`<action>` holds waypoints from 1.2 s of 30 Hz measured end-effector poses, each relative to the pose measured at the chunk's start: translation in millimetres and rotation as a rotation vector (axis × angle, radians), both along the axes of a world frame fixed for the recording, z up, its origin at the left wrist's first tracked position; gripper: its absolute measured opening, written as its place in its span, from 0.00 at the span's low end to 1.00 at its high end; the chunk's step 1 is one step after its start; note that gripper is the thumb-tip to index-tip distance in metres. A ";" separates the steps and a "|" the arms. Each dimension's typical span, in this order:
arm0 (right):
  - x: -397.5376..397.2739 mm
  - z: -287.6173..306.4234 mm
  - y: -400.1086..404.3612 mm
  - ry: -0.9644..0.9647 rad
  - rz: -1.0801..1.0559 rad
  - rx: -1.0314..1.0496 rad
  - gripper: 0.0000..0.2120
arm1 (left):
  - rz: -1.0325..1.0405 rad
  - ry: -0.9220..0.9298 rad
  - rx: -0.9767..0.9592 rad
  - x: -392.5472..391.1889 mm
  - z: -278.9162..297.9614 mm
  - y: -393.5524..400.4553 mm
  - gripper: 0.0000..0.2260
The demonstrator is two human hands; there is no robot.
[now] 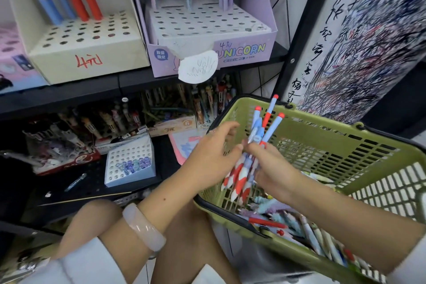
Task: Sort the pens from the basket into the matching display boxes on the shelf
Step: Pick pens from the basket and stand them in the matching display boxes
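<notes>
Over the near-left corner of a green basket (pixel 322 136) both my hands meet on a bundle of red, white and blue pens (pixel 260 136). My left hand (pixel 214 157) grips the bundle from the left, and my right hand (pixel 274 168) pinches it from the right. The pens' red tips stick up above the basket rim. More pens (pixel 306 226) lie loose in the basket bottom. On the upper shelf a cream display box (pixel 87 57) holds matching red and blue pens at its back. Beside it stands a lilac UNICORN box (pixel 242 50) with three pastel pens.
A dark shelf board (pixel 92 92) runs under the boxes. The lower shelf carries a small blue box of round-topped pens (pixel 130 163), other pen boxes and a loose pen (pixel 76 182). A scribbled test paper (pixel 368 37) covers the post at right. My knees are below.
</notes>
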State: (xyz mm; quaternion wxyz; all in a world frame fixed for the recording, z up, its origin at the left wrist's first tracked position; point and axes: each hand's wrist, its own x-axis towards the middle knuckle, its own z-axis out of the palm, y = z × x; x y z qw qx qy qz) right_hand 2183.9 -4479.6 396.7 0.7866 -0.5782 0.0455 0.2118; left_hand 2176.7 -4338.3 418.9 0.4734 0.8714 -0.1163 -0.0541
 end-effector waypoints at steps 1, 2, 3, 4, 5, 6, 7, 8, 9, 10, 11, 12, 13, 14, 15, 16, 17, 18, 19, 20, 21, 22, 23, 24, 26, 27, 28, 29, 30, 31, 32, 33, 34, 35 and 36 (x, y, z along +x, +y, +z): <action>-1.5 7.2 1.4 -0.056 -0.002 0.008 0.11 | -0.044 0.122 -0.076 -1.5 3.2 -3.3 0.24; -2.1 13.8 3.8 -0.093 -0.019 0.018 0.10 | -0.087 0.228 -0.129 -3.2 5.5 -6.6 0.28; -2.6 19.4 6.1 -0.120 -0.043 0.015 0.09 | -0.118 0.287 -0.147 -3.9 6.2 -8.5 0.32; -2.7 23.5 9.4 -0.144 -0.066 -0.003 0.07 | -0.126 0.304 -0.148 -4.1 6.0 -9.9 0.35; -3.5 26.1 12.9 -0.170 -0.083 -0.041 0.07 | -0.113 0.294 -0.145 -4.0 5.9 -9.9 0.38; -4.6 28.1 17.2 -0.200 -0.094 -0.096 0.06 | -0.099 0.272 -0.148 -3.7 6.1 -10.3 0.39; -6.1 29.6 21.5 -0.227 -0.106 -0.157 0.06 | -0.094 0.241 -0.170 -3.5 5.9 -11.0 0.38; -7.3 30.8 25.7 -0.250 -0.122 -0.207 0.06 | -0.095 0.208 -0.210 -3.4 5.7 -12.1 0.37; -8.2 32.4 29.4 -0.265 -0.142 -0.241 0.06 | -0.091 0.177 -0.251 -3.5 6.4 -12.8 0.36; -8.7 34.4 32.0 -0.273 -0.161 -0.257 0.06 | -0.079 0.144 -0.277 -4.1 8.0 -13.4 0.37; -9.0 37.0 33.6 -0.278 -0.180 -0.263 0.06 | -0.062 0.102 -0.288 -4.5 9.8 -13.4 0.38; -9.3 39.8 34.7 -0.283 -0.197 -0.260 0.07 | -0.043 0.052 -0.287 -5.1 11.1 -13.7 0.38; -9.8 42.6 35.2 -0.285 -0.209 -0.251 0.08 | -0.024 0.005 -0.274 -6.2 12.9 -13.8 0.38; -10.4 45.5 36.0 -0.288 -0.214 -0.246 0.09 | 0.000 -0.033 -0.244 -7.9 15.1 -14.1 0.37; -11.6 48.6 36.9 -0.293 -0.211 -0.247 0.10 | 0.030 -0.064 -0.205 -9.6 17.6 -13.9 0.35; -12.9 51.7 38.3 -0.300 -0.205 -0.248 0.11 | 0.065 -0.088 -0.171 -11.0 19.9 -13.7 0.34; -14.1 54.9 39.7 -0.311 -0.196 -0.250 0.12 | 0.098 -0.105 -0.149 -12.1 21.9 -13.4 0.33; -14.7 58.3 40.6 -0.326 -0.188 -0.259 0.12 | 0.124 -0.119 -0.144 -12.7 23.8 -12.7 0.31; -15.0 62.1 41.6 -0.342 -0.176 -0.277 0.12 | 0.146 -0.138 -0.146 -12.6 26.2 -11.7 0.30; -15.1 66.4 42.3 -0.357 -0.162 -0.299 0.12 | 0.164 -0.159 -0.146 -11.7 28.6 -10.4 0.28; -15.3 70.5 43.3 -0.371 -0.147 -0.318 0.12 | 0.176 -0.180 -0.143 -10.0 31.1 -8.8 0.27; -16.1 74.7 44.3 -0.389 -0.135 -0.333 0.11 | 0.180 -0.193 -0.147 -9.1 33.4 -7.2 0.26; -17.3 79.6 46.2 -0.413 -0.126 -0.347 0.11 | 0.180 -0.204 -0.165 -9.7 36.9 -4.5 0.24; -17.4 83.5 48.1 -0.433 -0.120 -0.365 0.11 | 0.181 -0.210 -0.186 -9.3 38.9 -2.0 0.22; -13.9 86.9 51.3 -0.457 -0.112 -0.422 0.13 | 0.196 -0.215 -0.213 -6.5 39.2 0.2 0.20; -12.3 88.5 53.4 -0.468 -0.107 -0.464 0.14 | 0.209 -0.219 -0.223 -6.5 39.9 1.2 0.19; -11.3 89.8 55.4 -0.480 -0.098 -0.503 0.14 | 0.222 -0.224 -0.237 -6.9 40.1 3.1 0.18; -10.5 90.9 57.4 -0.488 -0.088 -0.531 0.14 | 0.235 -0.228 -0.254 -7.3 40.3 4.9 0.16; -10.2 92.3 59.0 -0.492 -0.080 -0.547 0.14 | 0.243 -0.230 -0.270 -7.5 40.4 6.6 0.15; -10.1 93.6 60.0 -0.499 -0.074 -0.559 0.15 | 0.244 -0.233 -0.286 -7.7 40.8 8.5 0.15; -10.0 95.3 60.3 -0.514 -0.069 -0.576 0.16 | 0.243 -0.236 -0.297 -7.9 41.7 10.5 0.15; -9.6 96.5 59.6 -0.537 -0.065 -0.605 0.17 | 0.246 -0.241 -0.302 -8.3 42.9 12.3 0.16; -8.8 97.6 58.4 -0.564 -0.059 -0.644 0.19 | 0.251 -0.244 -0.305 -8.6 44.2 13.8 0.16; -8.5 98.7 57.3 -0.593 -0.050 -0.689 0.21 | 0.251 -0.246 -0.312 -8.8 45.2 15.0 0.15; -8.5 100.0 55.9 -0.621 -0.039 -0.741 0.23 | 0.247 -0.246 -0.320 -8.5 45.7 15.5 0.13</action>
